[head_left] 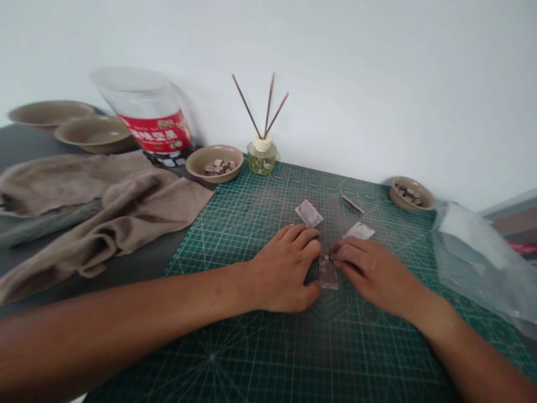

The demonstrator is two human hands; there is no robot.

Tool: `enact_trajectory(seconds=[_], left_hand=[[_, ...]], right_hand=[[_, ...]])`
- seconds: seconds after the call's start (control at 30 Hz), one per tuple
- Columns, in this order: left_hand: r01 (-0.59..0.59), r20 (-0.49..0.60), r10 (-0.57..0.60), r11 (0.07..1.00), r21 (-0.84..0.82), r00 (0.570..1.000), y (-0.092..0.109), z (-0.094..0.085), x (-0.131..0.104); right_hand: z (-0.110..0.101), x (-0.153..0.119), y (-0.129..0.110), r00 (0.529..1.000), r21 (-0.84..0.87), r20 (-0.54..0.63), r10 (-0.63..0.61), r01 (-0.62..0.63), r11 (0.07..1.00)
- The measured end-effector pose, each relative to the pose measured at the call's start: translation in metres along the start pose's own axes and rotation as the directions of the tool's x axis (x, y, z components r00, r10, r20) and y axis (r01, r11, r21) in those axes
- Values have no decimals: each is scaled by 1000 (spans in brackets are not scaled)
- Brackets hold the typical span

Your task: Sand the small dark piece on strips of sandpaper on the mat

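Observation:
A small clear packet (328,272) lies on the green cutting mat (260,347) between my hands. My left hand (289,268) rests at the packet's left side, fingers bent and apart, with thumb and fingertips at its edge. The fingers of my right hand (373,274) are pinched together at the packet's upper right; what they hold is too small to make out. Just beyond my hands lie a pale printed rectangle (309,213) on the left and another pale piece (359,230) on the right. A thin flat strip (352,204) lies farther back.
Bowls with small pieces stand at the back left (215,163) and right (411,193). Near the wall are a reed diffuser (262,155) and a red-labelled jar (155,123). Brown cloth (126,212) and larger bowls (94,133) occupy the left; a clear plastic bag (478,257) lies right.

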State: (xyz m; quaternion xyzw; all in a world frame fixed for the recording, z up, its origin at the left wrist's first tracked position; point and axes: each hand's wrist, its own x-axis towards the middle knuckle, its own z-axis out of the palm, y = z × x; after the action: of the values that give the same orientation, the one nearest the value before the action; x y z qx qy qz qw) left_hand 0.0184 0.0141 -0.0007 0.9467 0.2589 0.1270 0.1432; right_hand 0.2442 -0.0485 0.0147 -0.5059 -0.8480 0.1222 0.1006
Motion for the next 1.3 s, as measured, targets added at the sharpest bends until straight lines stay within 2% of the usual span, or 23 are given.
enact_trajectory(seconds=[0.1,0.17,0.27,0.33,0.43,0.5,0.6,0.67,0.73,0.8,0.9,0.97,1.07,1.13,1.2,1.3], left_hand=[[-10,-4,10,1000,0,1000,0,1,0],[-18,-7,18,1000,3,1000,0,1,0],[-14,-15,14,1000,8,1000,0,1,0],[-8,-19,8,1000,7,1000,0,2,0],[-12,-16,12,1000,3,1000,0,2,0],[-20,-17,20,1000,2,1000,0,2,0],[-16,-25,17,1000,6,1000,0,2,1],[-10,-27,10,1000,9,1000,0,3,1],[-14,-26,15,1000,8,1000,-1,3,0],[-24,-27,25,1000,7,999,-1,4,0],[-21,-28,21,1000,7,999,0,4,0],[-8,-26,8,1000,9,1000,0,3,0],[-8,-24,8,1000,9,1000,0,3,0],[-18,-23,18,1000,7,1000,0,3,0],[-22,-22,22,1000,10,1000,1,3,0],[-14,-26,15,1000,22,1000,1,3,0]], right_hand=[[1,-2,-3,997,74,58,-42,38,997],[4,-1,-8,997,104,48,-58,53,993],[6,2,-11,999,55,-43,31,-28,998],[4,2,-10,997,40,-47,69,-67,997],[3,-1,-9,999,125,44,-3,-3,992],[4,-2,-9,999,167,39,-25,19,986],[7,-1,-10,996,92,-57,69,-64,994],[6,-2,-9,995,52,-46,89,-87,995],[5,-4,-9,999,92,25,41,-43,995],[6,-4,-10,999,145,46,-9,2,989],[8,-1,-9,998,99,-57,33,-28,995],[6,1,-7,996,63,-70,56,-52,997],[1,0,-5,999,113,46,-22,17,993],[1,-2,-6,993,152,77,-90,78,985],[3,-1,-6,995,132,38,-92,86,988],[2,-1,-3,999,55,0,-32,32,998]])
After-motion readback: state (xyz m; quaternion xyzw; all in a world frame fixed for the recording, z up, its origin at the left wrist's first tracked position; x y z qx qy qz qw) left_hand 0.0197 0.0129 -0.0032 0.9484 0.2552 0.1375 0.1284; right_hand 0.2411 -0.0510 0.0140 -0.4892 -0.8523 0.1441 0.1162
